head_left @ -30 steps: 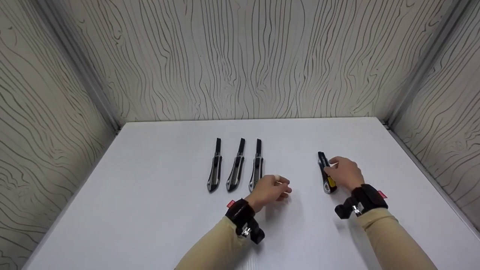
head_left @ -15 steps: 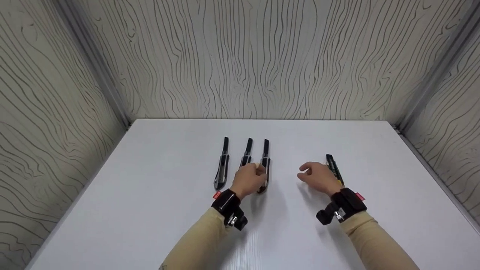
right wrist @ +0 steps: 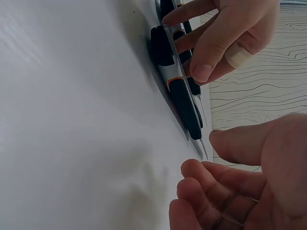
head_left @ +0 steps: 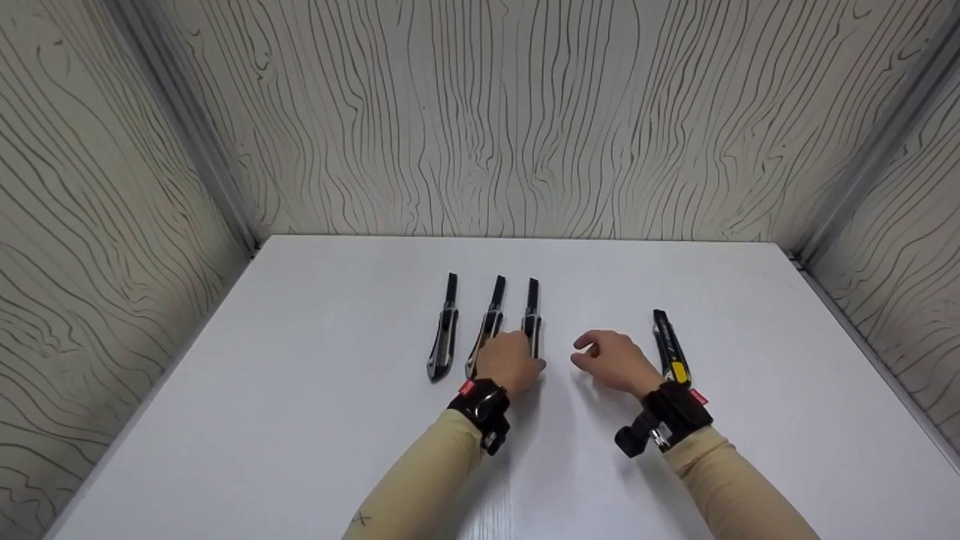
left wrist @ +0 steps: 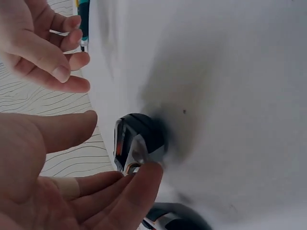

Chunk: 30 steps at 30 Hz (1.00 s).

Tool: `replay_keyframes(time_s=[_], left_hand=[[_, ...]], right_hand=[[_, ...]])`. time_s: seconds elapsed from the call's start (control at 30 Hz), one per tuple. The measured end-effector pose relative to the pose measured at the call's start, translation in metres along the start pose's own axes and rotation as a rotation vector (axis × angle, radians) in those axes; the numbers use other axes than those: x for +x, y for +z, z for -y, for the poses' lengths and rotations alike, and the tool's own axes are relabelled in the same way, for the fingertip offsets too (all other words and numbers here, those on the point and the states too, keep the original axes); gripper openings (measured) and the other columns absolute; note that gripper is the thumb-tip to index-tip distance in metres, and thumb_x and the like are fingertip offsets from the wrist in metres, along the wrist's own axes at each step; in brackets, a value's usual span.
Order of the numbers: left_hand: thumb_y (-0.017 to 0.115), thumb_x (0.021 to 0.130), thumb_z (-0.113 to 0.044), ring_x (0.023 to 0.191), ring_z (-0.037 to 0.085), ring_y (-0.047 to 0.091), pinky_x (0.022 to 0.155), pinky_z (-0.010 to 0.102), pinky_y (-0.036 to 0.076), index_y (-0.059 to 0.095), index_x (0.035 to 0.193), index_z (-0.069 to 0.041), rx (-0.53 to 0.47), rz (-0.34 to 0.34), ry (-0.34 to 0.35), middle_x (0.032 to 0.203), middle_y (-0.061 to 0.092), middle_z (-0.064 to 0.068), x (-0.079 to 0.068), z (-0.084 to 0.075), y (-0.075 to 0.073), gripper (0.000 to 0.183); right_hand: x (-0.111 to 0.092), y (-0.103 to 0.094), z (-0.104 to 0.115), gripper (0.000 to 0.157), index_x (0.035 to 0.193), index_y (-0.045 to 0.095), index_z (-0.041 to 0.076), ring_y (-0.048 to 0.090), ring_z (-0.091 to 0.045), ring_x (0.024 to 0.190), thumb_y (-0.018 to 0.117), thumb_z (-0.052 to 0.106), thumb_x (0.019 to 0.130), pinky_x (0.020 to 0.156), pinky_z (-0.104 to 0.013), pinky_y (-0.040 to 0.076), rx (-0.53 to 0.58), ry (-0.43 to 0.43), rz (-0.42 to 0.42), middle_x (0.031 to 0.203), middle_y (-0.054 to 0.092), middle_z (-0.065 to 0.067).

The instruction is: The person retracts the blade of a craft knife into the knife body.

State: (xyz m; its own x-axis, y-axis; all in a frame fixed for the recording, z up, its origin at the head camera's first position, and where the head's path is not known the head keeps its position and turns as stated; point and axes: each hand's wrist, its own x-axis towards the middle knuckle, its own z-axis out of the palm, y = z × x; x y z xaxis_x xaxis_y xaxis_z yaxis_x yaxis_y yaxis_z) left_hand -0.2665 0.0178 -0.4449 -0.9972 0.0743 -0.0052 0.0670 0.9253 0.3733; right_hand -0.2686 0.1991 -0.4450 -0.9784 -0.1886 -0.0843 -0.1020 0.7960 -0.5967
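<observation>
Three dark utility knives with silver trim lie in a row on the white table. They are the left one [head_left: 442, 337], the middle one [head_left: 493, 315] and the right one [head_left: 532, 319]. My left hand [head_left: 508, 361] is over the lower handles of the middle and right knives. In the left wrist view its fingertips are at the butt of the right knife [left wrist: 129, 143], with the thumb held apart. My right hand [head_left: 615, 361] hovers empty, fingers loosely bent, between that knife and a black-and-yellow utility knife [head_left: 673, 349] on the right.
The white table [head_left: 337, 300] meets a wood-grain-patterned back wall [head_left: 480, 150] at its far edge. Patterned side walls rise left and right. Both wrists wear black straps with small cameras.
My right hand has let go of the black-and-yellow utility knife and moved left. My left hand has shifted left to the right knife of the row.
</observation>
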Motion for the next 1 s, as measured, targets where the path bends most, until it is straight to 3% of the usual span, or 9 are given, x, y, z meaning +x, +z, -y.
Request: replay_keyframes(time_s=[0.3,0.57,0.73,1.0], left_hand=[[0.078,0.079,-0.042,0.072,0.022,0.066,0.06,0.037,0.054,0.072,0.082,-0.009,0.044,-0.046,-0.044,0.079,0.07,0.006,0.008,-0.007,0.013,0.034],[0.075,0.08,-0.027,0.073,0.025,0.068,0.061,0.04,0.055,0.073,0.082,-0.007,0.061,-0.105,-0.034,0.08,0.072,0.008,0.012,-0.008,0.019,0.02],[0.072,0.08,-0.021,0.062,0.02,0.061,0.054,0.037,0.051,0.069,0.074,-0.007,0.038,-0.085,-0.023,0.07,0.067,0.006,0.012,-0.005,0.019,0.015],[0.074,0.076,-0.022,0.057,0.019,0.052,0.05,0.034,0.041,0.059,0.066,-0.011,-0.023,-0.156,0.019,0.063,0.058,0.002,0.01,0.004,0.018,0.021]], right_hand=[[0.001,0.001,-0.002,0.029,0.112,0.067,0.001,0.059,-0.016,0.075,0.062,0.022,0.092,0.067,-0.029,0.046,0.011,-0.053,-0.018,0.089,0.069,-0.009],[0.002,0.004,-0.001,0.029,0.113,0.067,0.003,0.059,-0.014,0.073,0.062,0.022,0.092,0.067,-0.029,0.046,0.038,-0.024,-0.009,0.089,0.069,-0.007],[0.004,0.005,-0.004,0.029,0.112,0.067,0.002,0.06,-0.013,0.071,0.062,0.022,0.092,0.068,-0.029,0.046,0.046,-0.025,-0.012,0.088,0.07,-0.007],[0.003,0.005,-0.006,0.029,0.112,0.067,0.001,0.06,-0.011,0.066,0.062,0.021,0.092,0.066,-0.027,0.046,0.078,-0.019,-0.001,0.087,0.07,-0.007]])
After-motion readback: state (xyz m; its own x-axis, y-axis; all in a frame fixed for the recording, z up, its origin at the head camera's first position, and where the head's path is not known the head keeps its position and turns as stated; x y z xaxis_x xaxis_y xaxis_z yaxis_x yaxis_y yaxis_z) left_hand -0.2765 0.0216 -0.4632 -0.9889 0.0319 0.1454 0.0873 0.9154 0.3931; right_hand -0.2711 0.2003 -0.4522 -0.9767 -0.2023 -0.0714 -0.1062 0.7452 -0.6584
